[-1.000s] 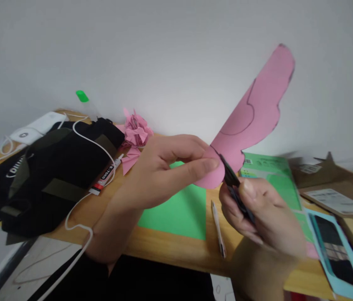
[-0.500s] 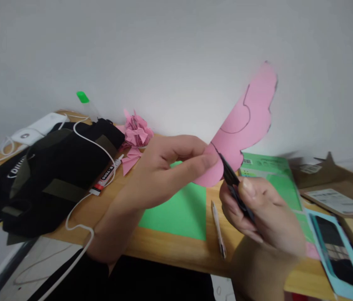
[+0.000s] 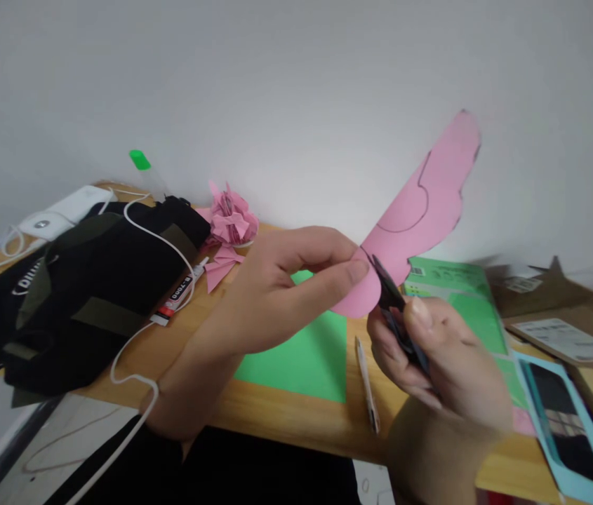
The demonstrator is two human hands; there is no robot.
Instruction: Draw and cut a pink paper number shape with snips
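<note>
My left hand (image 3: 280, 291) pinches the lower end of a pink paper cutout (image 3: 415, 207) with drawn pen lines, holding it up above the desk. Thumb and forefinger press on the paper's rounded bottom edge. My right hand (image 3: 436, 358) is closed round black scissors (image 3: 394, 308), whose blades meet the paper's lower edge just right of my left fingertips. The cutout stands tilted up to the right against the white wall.
A green sheet (image 3: 301, 354) lies on the wooden desk (image 3: 296, 414) below my hands, with a pen (image 3: 367, 386) beside it. A black bag (image 3: 85, 287), white cable (image 3: 132, 337), glue tube (image 3: 177, 298) and pink paper flower (image 3: 230, 217) lie left. Green packet (image 3: 459, 294), cardboard and a blue card lie right.
The pink cutout has swung slightly, first dropping and leaning left, then tilting back right. The scissors have stayed at its lower edge. Both hands keep their grips.
</note>
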